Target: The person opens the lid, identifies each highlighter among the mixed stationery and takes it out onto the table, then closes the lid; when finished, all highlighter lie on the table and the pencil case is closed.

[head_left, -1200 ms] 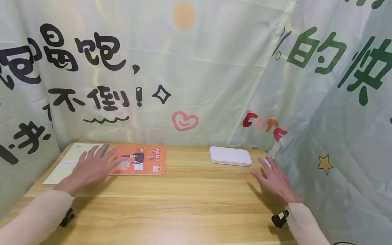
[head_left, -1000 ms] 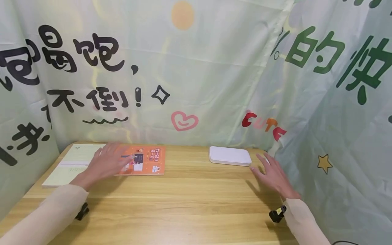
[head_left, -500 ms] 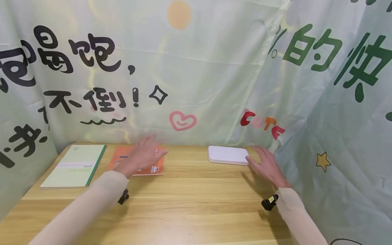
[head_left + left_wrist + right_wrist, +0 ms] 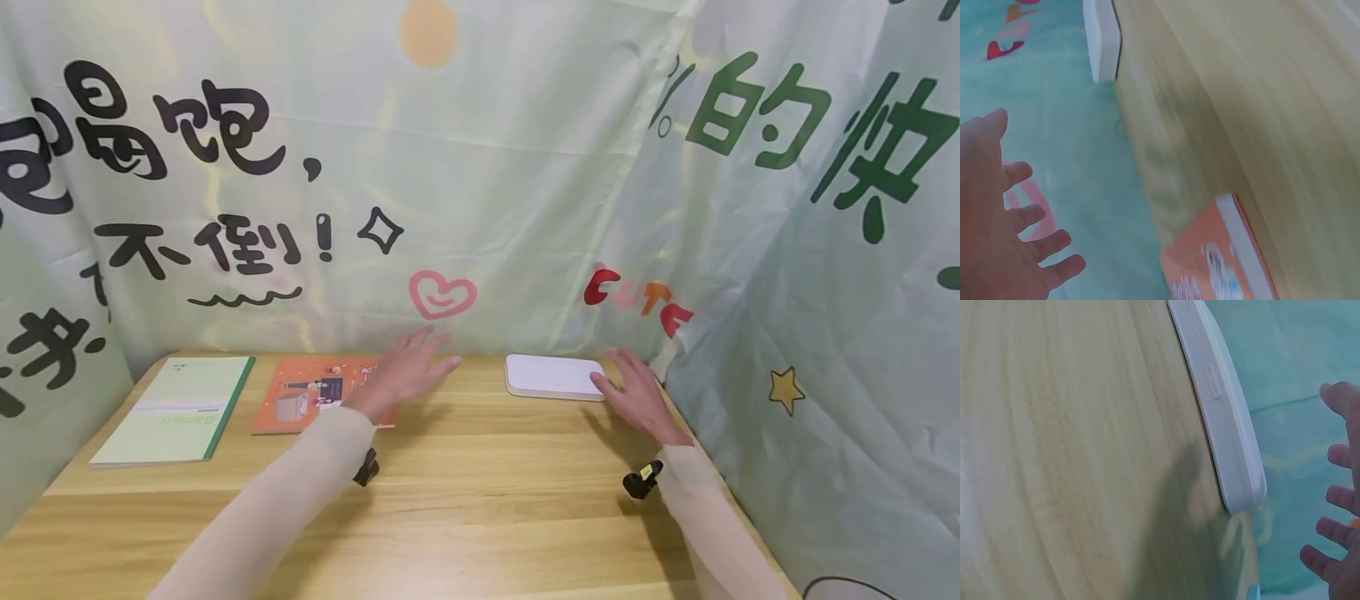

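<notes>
My left hand (image 4: 405, 372) hovers over the right end of an orange picture-covered book (image 4: 300, 392), its fingers spread and holding nothing. In the left wrist view, that book's corner (image 4: 1210, 256) lies below the hand. My right hand (image 4: 636, 393) is at the right end of a white rounded case (image 4: 553, 377), fingers apart, with nothing gripped. The right wrist view gives the case's long side (image 4: 1219, 406), with a small catch on it, and a gap between it and the fingers. Left of the book lies a pale green notebook (image 4: 176, 408) with a dark green spine.
A wooden table (image 4: 465, 508) carries all these things. Behind it and on both sides hangs a printed cloth (image 4: 480, 192), close to the table's back edge. Beside the right hand, a small light-blue object (image 4: 1253, 592) shows partly at the bottom of the right wrist view.
My left hand has swept right from above the notebook, across the orange book to its right end. The right hand has shifted slightly left, closer to the white case. Nothing was picked up.
</notes>
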Demonstrator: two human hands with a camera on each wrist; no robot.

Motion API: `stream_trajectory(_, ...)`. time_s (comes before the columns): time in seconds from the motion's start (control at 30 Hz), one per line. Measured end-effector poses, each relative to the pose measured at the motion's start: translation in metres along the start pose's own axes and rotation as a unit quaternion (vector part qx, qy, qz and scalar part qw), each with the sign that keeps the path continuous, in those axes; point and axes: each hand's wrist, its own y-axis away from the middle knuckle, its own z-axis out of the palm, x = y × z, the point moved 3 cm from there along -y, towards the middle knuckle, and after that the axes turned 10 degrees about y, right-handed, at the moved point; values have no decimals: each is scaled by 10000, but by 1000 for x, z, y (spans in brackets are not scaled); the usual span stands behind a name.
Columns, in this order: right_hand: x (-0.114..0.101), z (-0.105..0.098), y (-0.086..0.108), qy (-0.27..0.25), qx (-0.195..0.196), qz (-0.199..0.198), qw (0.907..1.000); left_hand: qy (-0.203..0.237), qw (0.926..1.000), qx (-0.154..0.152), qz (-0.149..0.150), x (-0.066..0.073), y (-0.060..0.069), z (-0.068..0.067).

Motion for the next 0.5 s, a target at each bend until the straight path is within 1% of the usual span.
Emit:
stream_trajectory(0.2,2,13,-7,-253,-84,124,9996,427,9989,111,181,14,-19,23)
stream_trajectory(0.27,0,18,-9,-355,-82,121,9993,609,9976,156,290,19,-24,32)
stream_trajectory(0.4,-6,25,-10,-329,-125,142,9993,940,9946,181,403,28,-33,49)
stream_trajectory(0.5,-7,29,-11,-281,-211,267,9990,1261,9913,162,348,34,-37,59)
